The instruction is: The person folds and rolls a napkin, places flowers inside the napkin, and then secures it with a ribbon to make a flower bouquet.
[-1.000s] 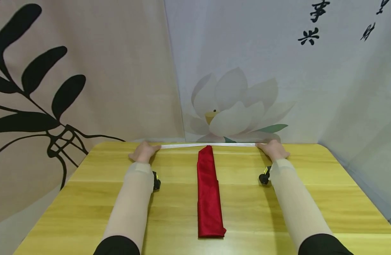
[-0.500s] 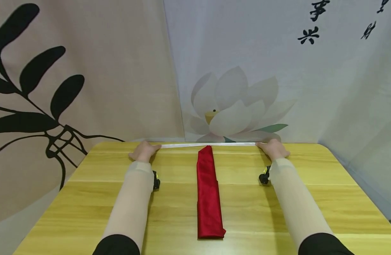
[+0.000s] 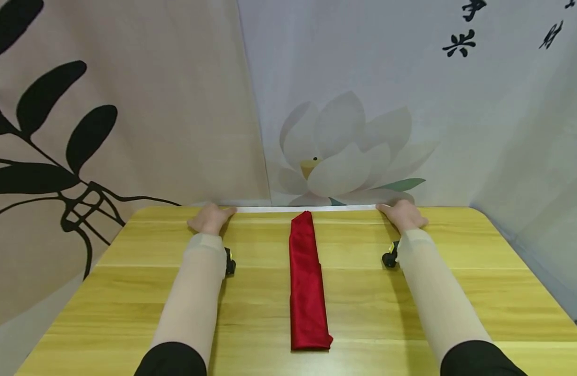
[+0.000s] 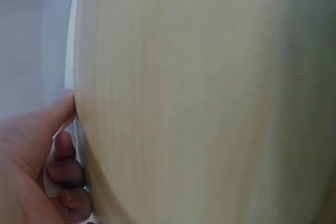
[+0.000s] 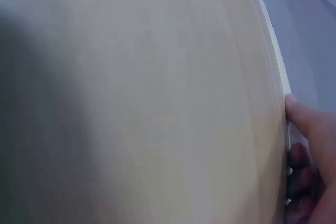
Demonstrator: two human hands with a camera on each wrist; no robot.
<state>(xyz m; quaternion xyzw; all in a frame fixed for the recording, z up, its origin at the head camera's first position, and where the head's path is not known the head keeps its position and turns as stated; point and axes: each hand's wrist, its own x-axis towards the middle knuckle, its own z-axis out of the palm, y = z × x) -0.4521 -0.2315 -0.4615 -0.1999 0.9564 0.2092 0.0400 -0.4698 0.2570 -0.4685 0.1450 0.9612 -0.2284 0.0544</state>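
Note:
A narrow white strip stretches between my two hands along the table's far edge. My left hand holds its left end. In the left wrist view the thumb lies on the strip, and the other fingers curl below, with some white showing between them. My right hand grips the other end. Its thumb presses at the strip in the right wrist view, over curled fingers. Between my forearms a long folded red cloth lies on the table, untouched, its top close to the strip.
The yellow wood-grain table has rounded far corners. Right behind it hangs a pale curtain printed with a lotus, dark leaves and characters. Black wrist cameras sit on the inner sides of both wrists.
The head view has tilted slightly down, so the scene sits a little higher. The white strip now looks more even along the edge. Both hands keep their hold, and the red cloth stays put.

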